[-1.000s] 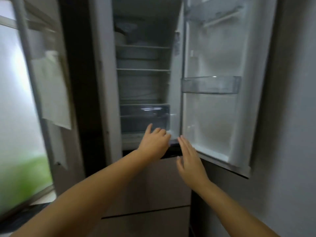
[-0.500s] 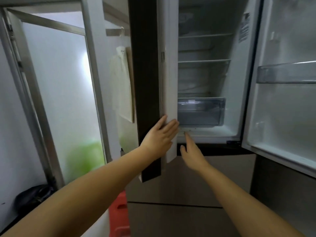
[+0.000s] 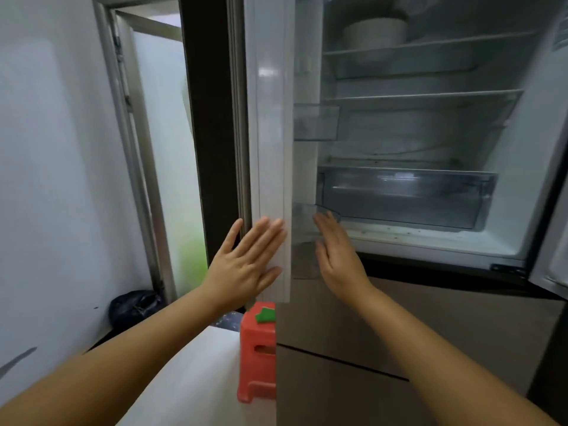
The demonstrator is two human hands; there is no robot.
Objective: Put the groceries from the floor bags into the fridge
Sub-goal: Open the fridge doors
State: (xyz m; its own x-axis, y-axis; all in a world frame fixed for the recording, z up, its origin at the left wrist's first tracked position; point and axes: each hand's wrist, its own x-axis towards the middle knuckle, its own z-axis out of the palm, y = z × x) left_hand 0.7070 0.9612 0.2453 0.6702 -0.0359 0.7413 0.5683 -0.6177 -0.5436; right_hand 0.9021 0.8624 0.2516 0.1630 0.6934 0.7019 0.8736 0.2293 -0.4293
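The fridge stands in front of me with both upper doors swung out. The left fridge door (image 3: 270, 118) is edge-on to me. My left hand (image 3: 246, 262) lies flat, fingers spread, on that door's lower edge. My right hand (image 3: 335, 253) is open on the door's inner side, fingers at a small door bin (image 3: 304, 222). Inside are glass shelves (image 3: 421, 96), a clear crisper drawer (image 3: 405, 195) and a white bowl (image 3: 375, 32) on the top shelf. No grocery bags show.
A red plastic stool (image 3: 258, 348) with a green item (image 3: 266, 315) on top stands left of the fridge's lower drawers (image 3: 430, 333). A black bag (image 3: 135, 305) lies on the floor by the white wall. A frosted glass door (image 3: 166, 149) is behind. The right fridge door (image 3: 553, 256) juts out at far right.
The view has swung left and closer. The left door has come further out to stand edge-on. My left hand now lies flatter on its edge; my right hand moved up to its inner side.
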